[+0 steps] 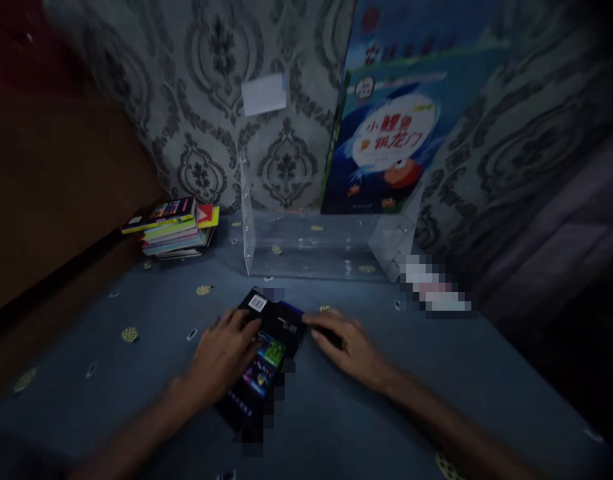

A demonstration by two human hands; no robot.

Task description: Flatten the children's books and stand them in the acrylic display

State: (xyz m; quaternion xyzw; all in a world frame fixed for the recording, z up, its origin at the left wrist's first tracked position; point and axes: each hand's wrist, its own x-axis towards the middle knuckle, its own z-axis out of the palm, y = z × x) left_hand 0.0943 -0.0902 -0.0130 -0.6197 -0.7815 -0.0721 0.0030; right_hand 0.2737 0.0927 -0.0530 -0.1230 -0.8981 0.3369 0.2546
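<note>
A dark book (273,317) lies at a slant on the blue patterned tablecloth, back cover up, with a white barcode label and small colour pictures. My left hand (231,347) rests on its left side, fingers stretched over the cover and part of the pictures hidden beneath them. At the book's upper right corner is my right hand (343,340), its index fingertip touching the edge and its thumb apart below. Behind the book stands a clear acrylic rack (311,263). A blue picture book (381,153) with an orange fish leans upright at the rack's right side.
Several small books form a stack (179,230) at the back left. A white card (263,95) is on the patterned wall (201,160). Right of the rack lies a blurred-out pale item (433,283). Brown furniture (51,193) borders the left side.
</note>
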